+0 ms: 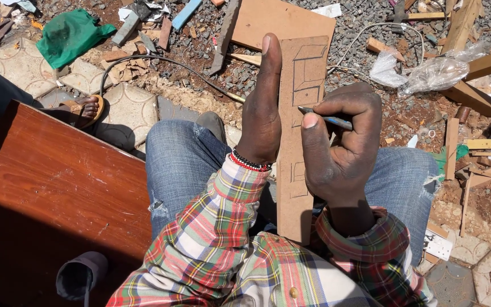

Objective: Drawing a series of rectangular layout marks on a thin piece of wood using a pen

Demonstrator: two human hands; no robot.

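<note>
Left hand at frame centre, closed around the left edge of a narrow fibreboard strip, thumb stretched up along that edge, beaded bracelet at the wrist. Right hand just right of it, clenched on a blue pencil, tip touching the strip's face near the drawn outlines. Strip held upright over the lap, lower end down between the denim-clad knees, upper end overlapping a wider brown board on the ground at top centre.

Judged light and stiff, thin enough to flex or snap if levered at one end; face looked smooth and matte, not slippery. Best gripped along the long edges near mid-length, clear of the pencilled lines.

Polished reddish wooden table at lower left, dark cup-like object beside it at the bottom. Green cloth at upper left, a sandalled foot of another person on paving tiles, clear plastic bag at upper right among gravel and wood offcuts.
</note>
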